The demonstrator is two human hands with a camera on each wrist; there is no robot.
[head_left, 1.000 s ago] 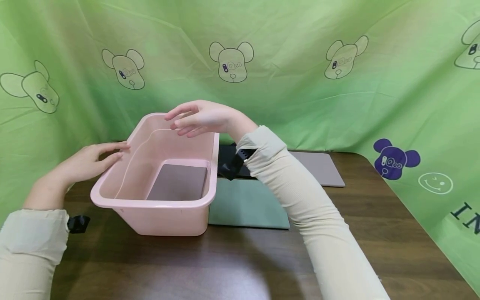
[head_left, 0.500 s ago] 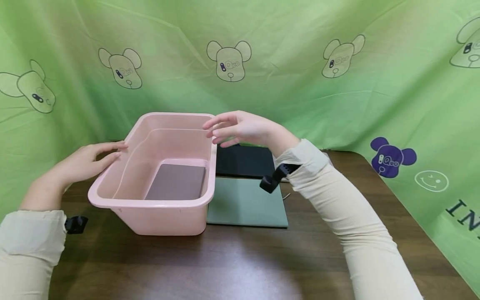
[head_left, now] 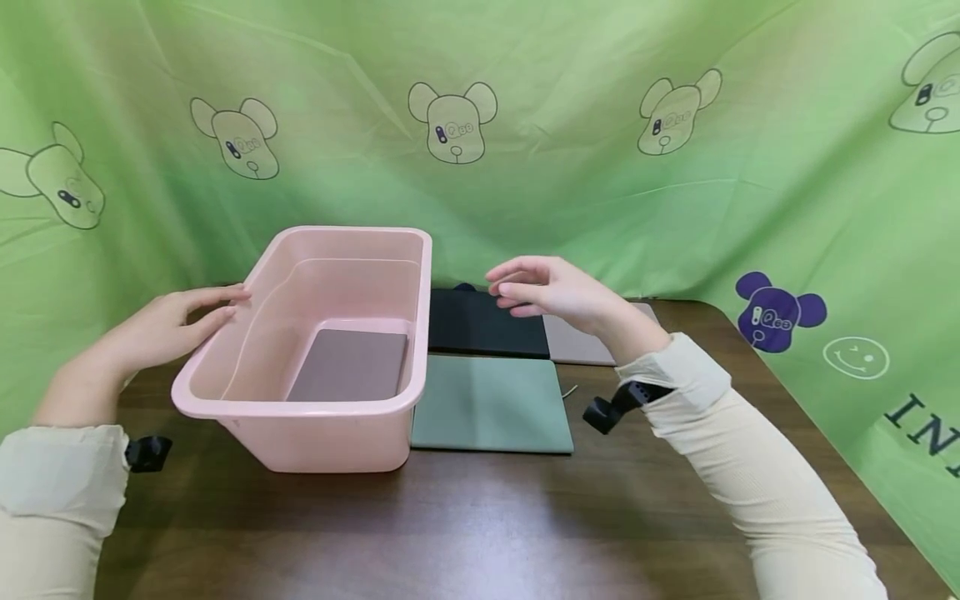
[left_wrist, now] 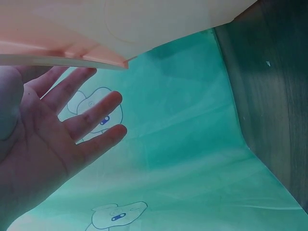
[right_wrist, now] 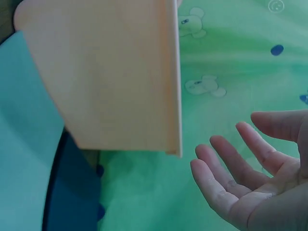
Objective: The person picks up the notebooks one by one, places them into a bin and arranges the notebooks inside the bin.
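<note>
Green cloth (head_left: 345, 196) printed with bear heads hangs behind a dark wood table (head_left: 450, 542). Pink bin (head_left: 341, 442) on the table, left side, upright; brown-grey notebook (head_left: 348, 367) lying flat on its floor. Left hand (head_left: 165, 329): fingers spread, fingertips resting on the bin's left rim. Right hand (head_left: 555, 287): raised in the air right of the bin and apart from it, fingers loosely bent with gaps between them, palm side toward the bin. From where I stand it overlaps the black notebook (head_left: 483, 325) and the pale grey notebook (head_left: 577, 342), which lie side by side. Green notebook (head_left: 491, 404) flat in front of the black one, just beside the bin; can't tell if it touches. Thin cord (head_left: 570, 391) off its right edge. Cream sleeves (head_left: 757, 492), black device (head_left: 618, 404) at each wrist.
</note>
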